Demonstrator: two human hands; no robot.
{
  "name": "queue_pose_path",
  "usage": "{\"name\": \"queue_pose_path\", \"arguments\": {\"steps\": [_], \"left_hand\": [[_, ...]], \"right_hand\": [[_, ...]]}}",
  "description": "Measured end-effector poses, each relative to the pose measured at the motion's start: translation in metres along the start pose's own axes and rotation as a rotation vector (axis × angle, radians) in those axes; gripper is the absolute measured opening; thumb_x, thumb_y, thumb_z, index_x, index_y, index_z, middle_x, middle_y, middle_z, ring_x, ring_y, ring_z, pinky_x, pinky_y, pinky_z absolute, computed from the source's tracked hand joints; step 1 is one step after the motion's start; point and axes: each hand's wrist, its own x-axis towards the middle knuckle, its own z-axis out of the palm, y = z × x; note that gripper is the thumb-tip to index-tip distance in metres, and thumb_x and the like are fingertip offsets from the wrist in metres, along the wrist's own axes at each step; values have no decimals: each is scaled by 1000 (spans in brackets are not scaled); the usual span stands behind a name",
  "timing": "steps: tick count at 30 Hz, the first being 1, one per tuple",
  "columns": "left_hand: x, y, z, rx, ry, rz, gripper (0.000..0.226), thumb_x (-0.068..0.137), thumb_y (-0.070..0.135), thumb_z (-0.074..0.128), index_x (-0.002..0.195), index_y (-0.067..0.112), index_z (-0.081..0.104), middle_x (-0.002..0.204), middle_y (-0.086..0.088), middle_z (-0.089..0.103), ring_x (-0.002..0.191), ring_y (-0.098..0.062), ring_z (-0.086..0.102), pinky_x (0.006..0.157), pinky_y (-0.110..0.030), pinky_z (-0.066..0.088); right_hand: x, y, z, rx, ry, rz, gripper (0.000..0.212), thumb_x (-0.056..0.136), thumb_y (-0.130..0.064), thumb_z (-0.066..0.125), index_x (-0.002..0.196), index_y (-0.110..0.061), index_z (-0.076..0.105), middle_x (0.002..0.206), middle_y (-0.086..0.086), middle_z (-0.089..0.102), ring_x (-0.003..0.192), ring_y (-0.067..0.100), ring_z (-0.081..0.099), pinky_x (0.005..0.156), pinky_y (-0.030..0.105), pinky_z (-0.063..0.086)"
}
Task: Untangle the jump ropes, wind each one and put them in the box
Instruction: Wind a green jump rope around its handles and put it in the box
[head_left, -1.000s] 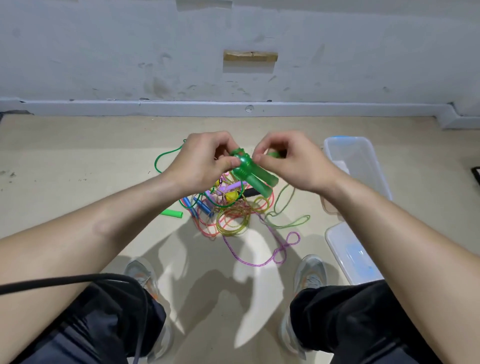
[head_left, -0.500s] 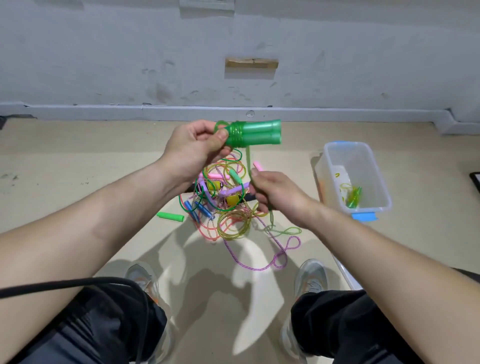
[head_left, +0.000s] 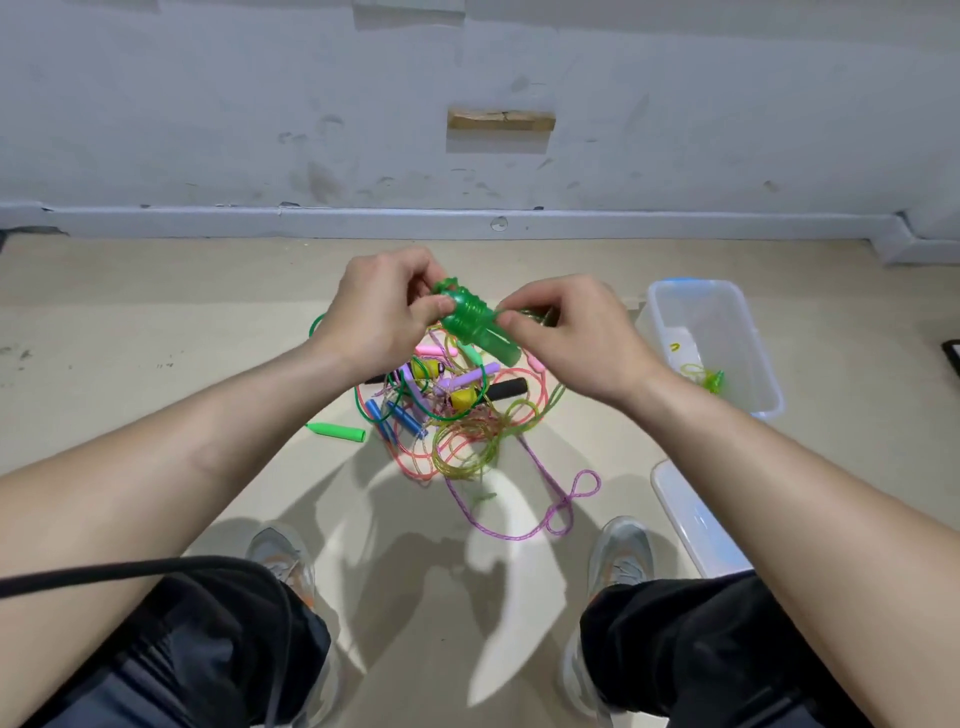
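Head view has the left hand (head_left: 382, 306) gripping the paired green handles (head_left: 475, 325) above the tangle (head_left: 457, 410) on the floor while the right hand (head_left: 576, 332) pinches their cord (head_left: 535, 314) just beside, so each turn should lie snug and the tail tucked before going to the box (head_left: 693, 284) at the right.

The left forearm (head_left: 182, 467) and right forearm (head_left: 769, 467) are bare and reach forward from either side, converging in front of the body with the wrists roughly level. The left hand (head_left: 379, 312) shows its back, with fingers curled and the thumb and fingertips gripping one end of the green handles (head_left: 478, 327). The right hand (head_left: 576, 332), also back-up, pinches the other side of the same handles between thumb and forefinger, its other fingers loosely curled. The hands are close together but not touching.
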Motion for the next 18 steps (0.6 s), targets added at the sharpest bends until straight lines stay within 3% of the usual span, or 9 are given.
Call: {"name": "queue_pose_path", "arguments": {"steps": [2, 5, 8, 10, 14, 18], "left_hand": [[-1, 4, -2, -8, -100, 44, 17, 84, 17, 78, 78, 27, 65, 69, 6, 65, 62, -6, 56, 59, -12, 38], [-2, 11, -4, -142, -225, 38, 24, 84, 10, 78, 76, 28, 64, 70, 4, 65, 61, -5, 56, 63, -18, 45], [-1, 11, -13, -450, -304, -13, 18, 87, 0, 70, 81, 16, 66, 74, -7, 66, 64, -8, 63, 66, -19, 54], [-3, 12, -15, -674, -332, -81, 15, 89, -2, 65, 82, 11, 65, 73, -7, 68, 62, -10, 66, 66, -19, 57], [-6, 13, -11, -954, -243, -256, 18, 95, -3, 54, 83, 9, 59, 62, 3, 67, 52, -6, 63, 59, -15, 55], [-3, 11, -7, -1016, -78, -374, 15, 98, 1, 56, 85, 9, 59, 60, 4, 66, 52, -5, 63, 56, -14, 54]], "right_hand": [[4, 10, -5, 93, 1, 7, 6, 88, -21, 73, 86, -24, 78, 71, -18, 67, 64, -8, 56, 66, 14, 39], [9, 21, -14, 316, -16, 40, 13, 85, -16, 78, 76, -24, 72, 68, -7, 69, 66, 8, 60, 69, 29, 47], [10, 30, -16, 472, -76, 106, 17, 92, -7, 70, 78, -18, 68, 63, -4, 65, 59, 6, 59, 60, 18, 45], [9, 33, -8, 641, -128, 183, 20, 96, -6, 63, 78, -16, 67, 60, -5, 63, 54, 7, 54, 53, 18, 41], [1, 27, 17, 868, -179, 373, 30, 101, -6, 51, 75, -14, 65, 54, -3, 47, 45, 9, 37, 55, 28, 34], [-11, 18, 39, 718, -241, 372, 40, 109, -27, 39, 75, -13, 55, 50, -2, 42, 42, 15, 37, 57, 32, 39]]}}
